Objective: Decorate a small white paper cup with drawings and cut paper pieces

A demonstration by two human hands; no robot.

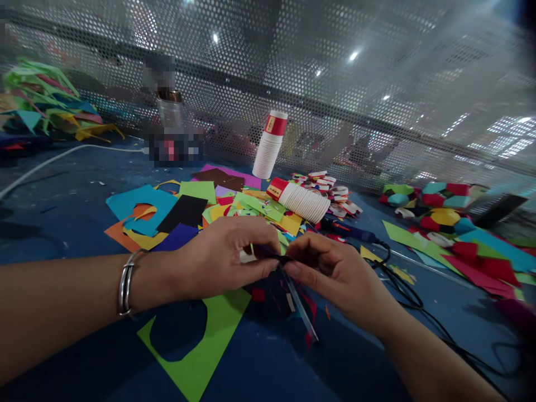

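My left hand [234, 248], with silver bangles [126, 282] at the wrist, is closed in a pinch on a small dark purple piece of paper [268, 252]. From the other side my right hand [330, 265] pinches the same piece, the fingertips of both hands nearly touching. My fingers cover much of the paper. Just beneath them a thin, clear stick [302, 310] slants toward me; its upper end is hidden by the fingers. Below my left hand lies a green sheet [221, 321] with a large rounded hole cut out of it.
Paper scraps [255, 206] pile up beyond my hands, near a lying stack of paper cups [304, 202] and an upright stack [270, 145]. A dark blue handled tool [352, 230] trails a black cord [412, 298]. Coloured paper shapes [444, 223] lie right, before a perforated metal panel [234, 72].
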